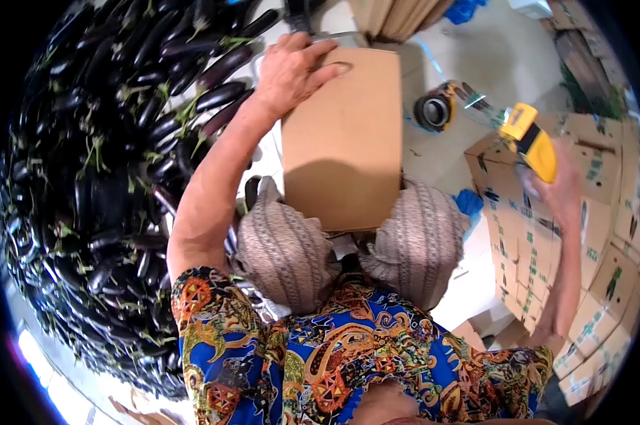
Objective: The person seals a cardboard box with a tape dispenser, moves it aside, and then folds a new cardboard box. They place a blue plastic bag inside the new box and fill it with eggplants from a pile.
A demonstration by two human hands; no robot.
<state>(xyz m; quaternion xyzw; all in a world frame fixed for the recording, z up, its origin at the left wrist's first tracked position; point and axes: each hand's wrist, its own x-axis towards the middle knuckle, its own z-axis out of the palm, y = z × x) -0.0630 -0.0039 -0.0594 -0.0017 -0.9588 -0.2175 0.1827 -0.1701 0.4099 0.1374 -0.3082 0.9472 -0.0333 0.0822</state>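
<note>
Where visible, pale glossy floor

Pale floor bears eggplants, cardboard boxes, 1 tape roll.

— Any way through to the right of the cardboard box?
— Yes, along pale floor, but with a dark roll near the far end; farther right, a yellow tool in the right hand, over flat cardboard.
— And left?
— Tight: heaped eggplants close by, left hand across the far left corner.
— Near end?
— Flanked by left knee and right knee. Open from above, over the box's middle.
</note>
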